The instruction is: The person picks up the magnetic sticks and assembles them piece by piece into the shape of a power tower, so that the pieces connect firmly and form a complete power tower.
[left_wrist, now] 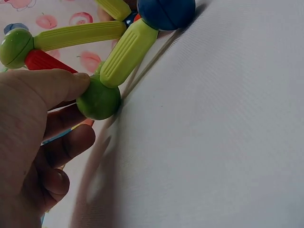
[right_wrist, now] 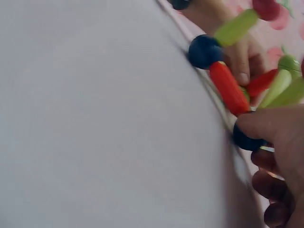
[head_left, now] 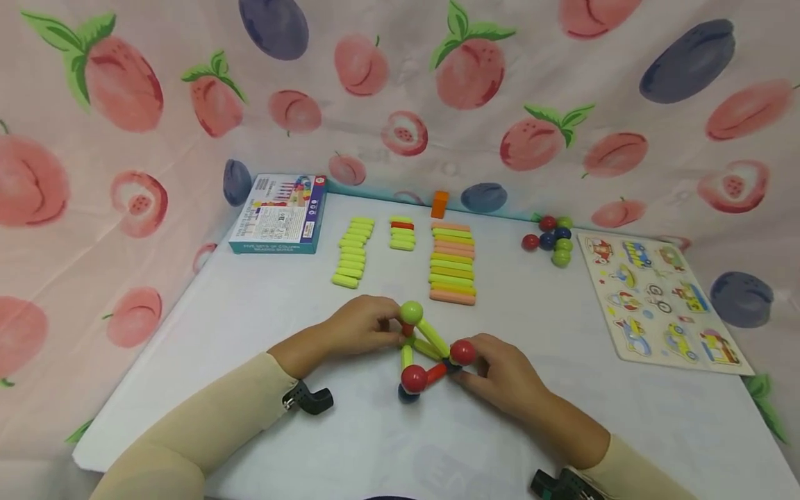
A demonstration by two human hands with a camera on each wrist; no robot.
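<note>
A frame of rods and balls stands on the white table, with a green ball (head_left: 411, 312) and two red balls (head_left: 414, 378) on top. My left hand (head_left: 364, 325) pinches its left corner; in the left wrist view the thumb and fingers hold a lower green ball (left_wrist: 99, 97), joined to a yellow-green rod (left_wrist: 129, 53). On the other side my right hand (head_left: 507, 375) grips a dark blue ball (right_wrist: 248, 135) at the lower right corner, its thumb over the ball. A red rod (right_wrist: 229, 89) runs from there to another blue ball (right_wrist: 205, 52).
Behind the frame lie rows of yellow-green rods (head_left: 352, 253) and mixed-colour rods (head_left: 453, 267), with an orange block (head_left: 440, 204) beyond. A box (head_left: 279, 213) is at the back left. Loose balls (head_left: 546, 241) and a picture board (head_left: 662, 302) lie to the right.
</note>
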